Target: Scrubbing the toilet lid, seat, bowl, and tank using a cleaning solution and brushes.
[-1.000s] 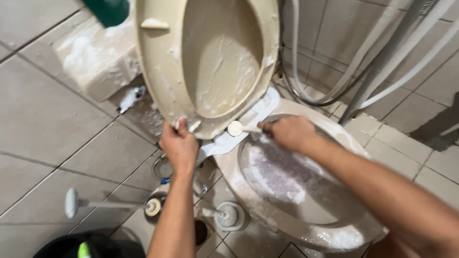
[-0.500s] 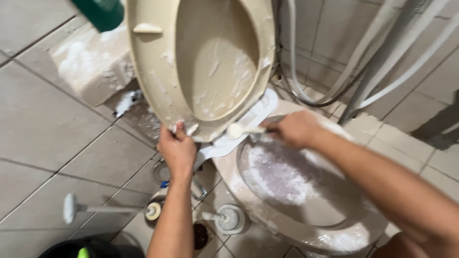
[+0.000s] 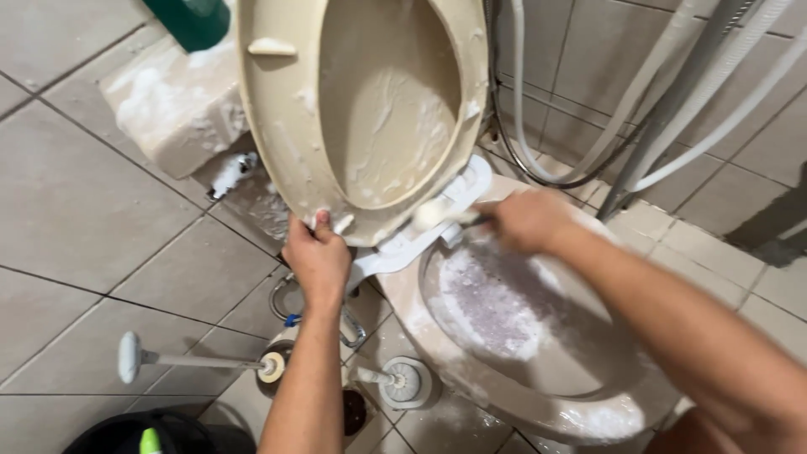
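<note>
A beige toilet seat and lid (image 3: 286, 126), streaked with white foam, are tilted up. My left hand (image 3: 318, 261) grips their lower rim and holds them raised. My right hand (image 3: 528, 220) is shut on a small white brush (image 3: 439, 213), blurred with motion, at the back rim of the toilet bowl (image 3: 403, 294) by the hinge. Foam covers the inside of the bowl and its rim.
A foam-covered cistern (image 3: 172, 109) with a green bottle (image 3: 189, 18) on it stands at the upper left. White hoses and grey pipes (image 3: 664, 109) run down the tiled wall on the right. A toilet brush in its holder (image 3: 402, 380) and a plunger-like tool (image 3: 193, 361) stand on the floor tiles.
My right hand has shifted a little along the back rim with the brush. My left hand keeps hold of the raised seat.
</note>
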